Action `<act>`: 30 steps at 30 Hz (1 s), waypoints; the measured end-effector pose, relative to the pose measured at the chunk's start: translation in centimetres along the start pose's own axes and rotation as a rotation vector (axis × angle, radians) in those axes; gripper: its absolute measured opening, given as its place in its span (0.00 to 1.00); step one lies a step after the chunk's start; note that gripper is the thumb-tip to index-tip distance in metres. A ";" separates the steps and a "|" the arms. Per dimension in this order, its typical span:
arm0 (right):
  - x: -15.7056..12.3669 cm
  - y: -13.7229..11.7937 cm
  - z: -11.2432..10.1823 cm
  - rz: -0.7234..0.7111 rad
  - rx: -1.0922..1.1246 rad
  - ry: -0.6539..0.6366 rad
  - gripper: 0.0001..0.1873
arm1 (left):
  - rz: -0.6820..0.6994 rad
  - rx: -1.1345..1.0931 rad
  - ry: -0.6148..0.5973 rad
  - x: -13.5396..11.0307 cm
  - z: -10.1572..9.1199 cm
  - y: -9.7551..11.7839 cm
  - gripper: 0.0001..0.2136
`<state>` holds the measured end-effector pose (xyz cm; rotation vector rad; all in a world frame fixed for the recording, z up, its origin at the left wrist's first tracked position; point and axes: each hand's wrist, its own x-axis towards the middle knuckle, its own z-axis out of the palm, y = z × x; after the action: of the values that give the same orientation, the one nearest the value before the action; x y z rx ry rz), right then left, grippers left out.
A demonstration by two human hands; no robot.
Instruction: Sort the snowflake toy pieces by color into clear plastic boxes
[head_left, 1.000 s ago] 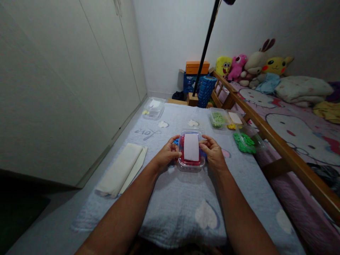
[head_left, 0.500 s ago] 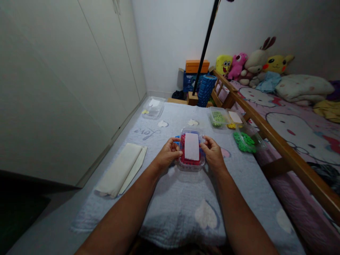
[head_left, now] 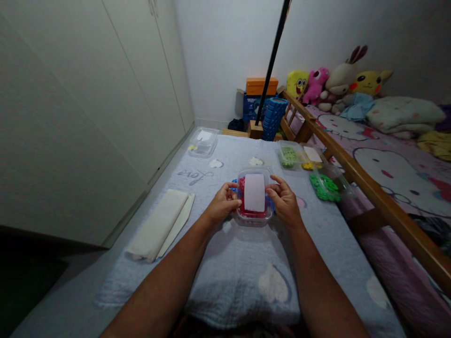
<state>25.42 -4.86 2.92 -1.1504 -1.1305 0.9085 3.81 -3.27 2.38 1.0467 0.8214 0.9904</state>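
A clear plastic container [head_left: 254, 221] with red pieces [head_left: 241, 197] inside is in front of me on the cloth. A white paper label [head_left: 254, 192] lies upright over its top, slightly bowed. My left hand [head_left: 225, 201] is closed on the container's left side, thumb on the rim. On the right side, the thumb and fingers of my right hand [head_left: 283, 199] pinch the container's edge close to the paper. Whether they also touch the paper I cannot tell. Blue pieces [head_left: 234, 186] show beside the left fingers, partly hidden.
Folded cream cloth or paper [head_left: 160, 225] lies at left. A clear box [head_left: 204, 143] stands at the far left corner. Boxes with light green pieces [head_left: 288, 157], yellow pieces [head_left: 310, 165] and green pieces [head_left: 324, 188] line the right side, beside a wooden bed rail [head_left: 355, 155].
My right hand has shifted slightly up and right at the container's edge, and its fingers have moved. The paper looks a little wider and more bowed. The left hand has stayed in place.
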 end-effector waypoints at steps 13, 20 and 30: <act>0.0 -0.4 0.3 0.193 0.207 -0.029 0.28 | -0.017 0.006 0.033 -0.2 -0.1 0.3 0.24; 0.5 0.6 -0.8 0.065 -0.146 0.026 0.24 | -0.039 -0.049 0.096 0.2 0.0 0.1 0.25; -0.7 -0.6 -0.5 0.021 -0.484 -0.055 0.16 | -0.034 -0.083 0.132 0.3 -0.1 0.2 0.26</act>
<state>25.80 -5.76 3.35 -1.5358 -1.4325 0.7017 3.74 -2.96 2.51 0.9009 0.8956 1.0645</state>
